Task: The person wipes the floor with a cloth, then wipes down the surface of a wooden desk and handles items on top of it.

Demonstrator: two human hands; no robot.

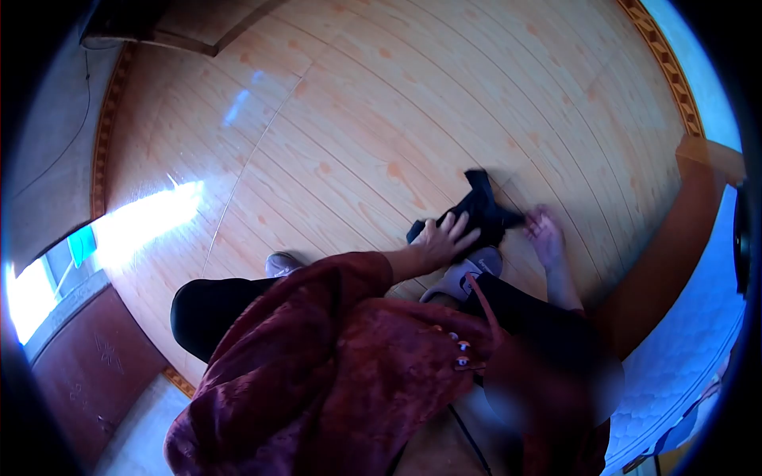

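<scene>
A crumpled black cloth (482,208) lies by the toe of my right shoe (472,270); its exact kind is hard to tell. My left hand (446,239) rests on its near side with the fingers spread. On the other side, my right hand (544,232) has its fingers curled at a drawn-out corner of the cloth and seems to pinch it. Part of the cloth sticks up or out away from me. Shadow hides some of its folds.
Wood-patterned floor (357,143) stretches ahead. On the right stands a bed with a brown wooden frame (659,270) and a pale blue mattress (675,349). Dark furniture (159,36) is at upper left, a reddish-brown panel (95,373) at lower left. My left shoe (282,263) is on the floor.
</scene>
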